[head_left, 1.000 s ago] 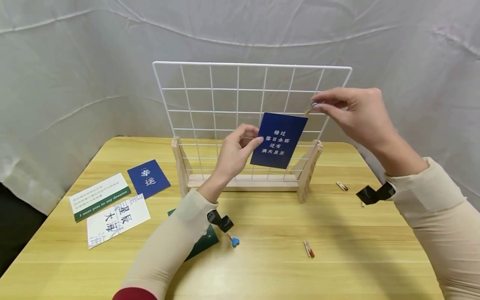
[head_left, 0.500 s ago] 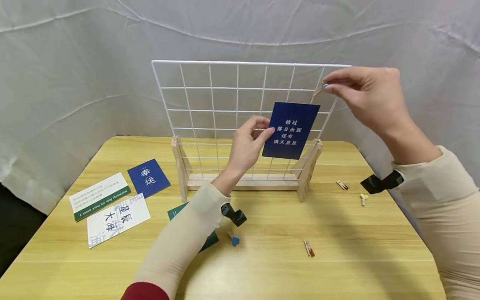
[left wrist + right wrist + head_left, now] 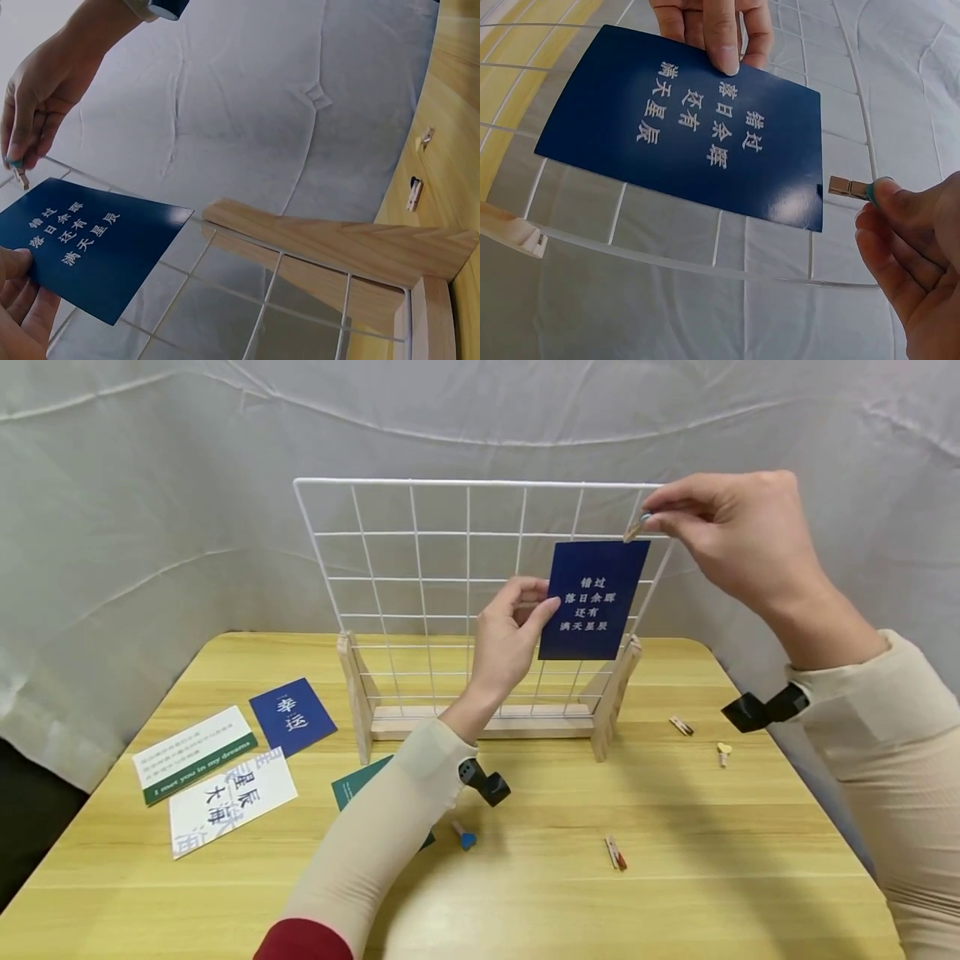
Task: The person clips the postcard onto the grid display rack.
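Note:
My left hand (image 3: 510,631) pinches a dark blue card (image 3: 592,602) with white characters by its left edge, thumb in front. The card stands upright before the right part of a white wire grid (image 3: 442,534). Above its top right corner, my right hand (image 3: 750,539) pinches a small wooden clothespin (image 3: 633,531) with a blue-green end. In the right wrist view the clothespin (image 3: 849,187) points at the card's top edge, with a narrow gap between them. The left wrist view shows the card (image 3: 90,240) and the right hand (image 3: 56,97) above it.
Wooden feet (image 3: 615,697) hold the grid up on the table (image 3: 525,902). At left lie a blue card (image 3: 292,714), a white-and-green card (image 3: 195,752) and a white card (image 3: 232,802). A green card (image 3: 360,781) is partly under my left arm. Several clothespins, one with a blue heart (image 3: 465,837), lie about.
My left hand has raised the blue card and carried it right, turning it more upright. The right hand has also moved up, bringing the clothespin near the card's top edge.

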The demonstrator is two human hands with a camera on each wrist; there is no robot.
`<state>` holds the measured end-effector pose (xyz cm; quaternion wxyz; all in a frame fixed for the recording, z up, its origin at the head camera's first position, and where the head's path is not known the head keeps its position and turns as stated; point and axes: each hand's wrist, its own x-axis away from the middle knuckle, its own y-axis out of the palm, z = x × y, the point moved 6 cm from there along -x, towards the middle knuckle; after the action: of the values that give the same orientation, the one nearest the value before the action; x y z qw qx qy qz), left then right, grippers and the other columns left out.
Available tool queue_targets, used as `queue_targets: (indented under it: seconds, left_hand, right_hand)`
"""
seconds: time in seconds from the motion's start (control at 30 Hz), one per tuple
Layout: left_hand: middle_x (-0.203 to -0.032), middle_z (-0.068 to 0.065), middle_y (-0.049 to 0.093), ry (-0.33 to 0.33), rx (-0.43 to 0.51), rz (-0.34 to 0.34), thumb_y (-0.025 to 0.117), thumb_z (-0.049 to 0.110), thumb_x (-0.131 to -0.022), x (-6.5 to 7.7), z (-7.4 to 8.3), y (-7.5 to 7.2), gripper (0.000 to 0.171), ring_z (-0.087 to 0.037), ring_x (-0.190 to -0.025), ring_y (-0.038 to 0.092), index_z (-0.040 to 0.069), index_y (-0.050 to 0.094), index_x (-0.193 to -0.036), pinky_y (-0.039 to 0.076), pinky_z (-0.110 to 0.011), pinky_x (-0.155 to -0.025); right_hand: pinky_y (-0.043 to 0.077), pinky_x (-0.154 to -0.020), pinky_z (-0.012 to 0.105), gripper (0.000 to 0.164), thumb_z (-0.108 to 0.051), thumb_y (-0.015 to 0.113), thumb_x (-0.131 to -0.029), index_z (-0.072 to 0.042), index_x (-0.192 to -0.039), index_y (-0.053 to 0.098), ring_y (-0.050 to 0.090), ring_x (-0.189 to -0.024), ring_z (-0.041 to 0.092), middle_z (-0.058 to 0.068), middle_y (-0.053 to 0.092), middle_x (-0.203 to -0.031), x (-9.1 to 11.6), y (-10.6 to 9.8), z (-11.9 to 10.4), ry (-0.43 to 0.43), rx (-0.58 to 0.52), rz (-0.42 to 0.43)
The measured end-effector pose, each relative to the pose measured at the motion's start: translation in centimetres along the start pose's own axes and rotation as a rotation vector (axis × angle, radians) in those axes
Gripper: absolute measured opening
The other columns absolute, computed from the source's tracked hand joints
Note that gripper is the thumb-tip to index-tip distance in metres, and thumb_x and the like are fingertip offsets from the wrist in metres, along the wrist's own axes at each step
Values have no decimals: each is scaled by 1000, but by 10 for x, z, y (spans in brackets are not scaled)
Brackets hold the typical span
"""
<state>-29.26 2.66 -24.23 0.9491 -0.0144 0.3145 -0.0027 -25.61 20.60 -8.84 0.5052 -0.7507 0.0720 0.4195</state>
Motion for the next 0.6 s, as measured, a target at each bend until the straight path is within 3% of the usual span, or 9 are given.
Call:
queue_targets:
  seconds: [0.33,0.6]
  left_hand:
    - [-100,-10,70,12,-24,45,67,8,-93,-2,3,8,17,-15,-86,69,1,64,-109,54,-23,-75]
    - [-100,-10,70,45,-73,72,66,9,-94,-5,8,12,17,-16,-85,69,1,64,-109,54,-21,-74]
  right_hand:
    - [34,-55,19,18,-20,67,-95,-7,-99,78,46,-58,-14,8,74,-93,-9,2,-2,1,70,-46]
    - [36,-58,19,20,-24,70,-93,-6,-99,78,44,-61,-18,9,74,-92,-16,2,-2,31,94,-98]
